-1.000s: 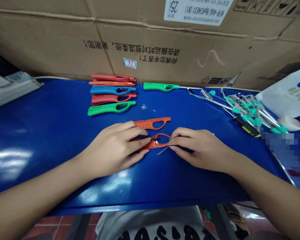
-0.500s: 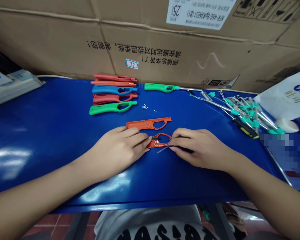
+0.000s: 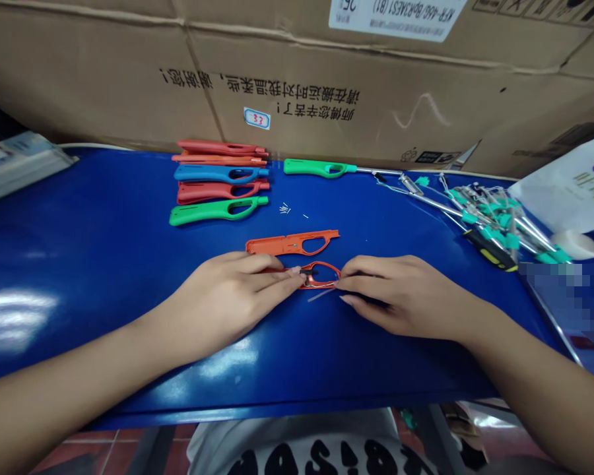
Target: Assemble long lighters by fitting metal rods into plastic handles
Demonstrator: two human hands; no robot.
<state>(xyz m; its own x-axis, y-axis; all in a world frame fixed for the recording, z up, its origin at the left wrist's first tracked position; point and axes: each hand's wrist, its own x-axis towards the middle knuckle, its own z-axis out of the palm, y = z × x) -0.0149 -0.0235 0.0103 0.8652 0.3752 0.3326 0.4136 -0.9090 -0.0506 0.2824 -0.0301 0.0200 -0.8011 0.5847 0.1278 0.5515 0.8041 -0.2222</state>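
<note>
While the left hand (image 3: 237,293) clamps an orange lighter shell (image 3: 313,282) on the blue counter (image 3: 103,257), the right hand (image 3: 400,290) touches its far end, grip unclear; 5 lighter handles (image 3: 198,173) lie beyond

Room between the forearms (image 3: 103,368); obstacles beyond: loose orange handle half (image 3: 277,245), cardboard box (image 3: 103,86)

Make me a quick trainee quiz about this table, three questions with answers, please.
1. Fill in: the handle half under the left hand is coloured ____.
2. True or false: a blue handle lies between an orange handle and a red handle.
3. Which is nearest the cardboard box: (a) the right hand, (b) the green handle with a metal rod, (c) the black-and-yellow tool?

Key: 1. orange; 2. true; 3. b
</note>
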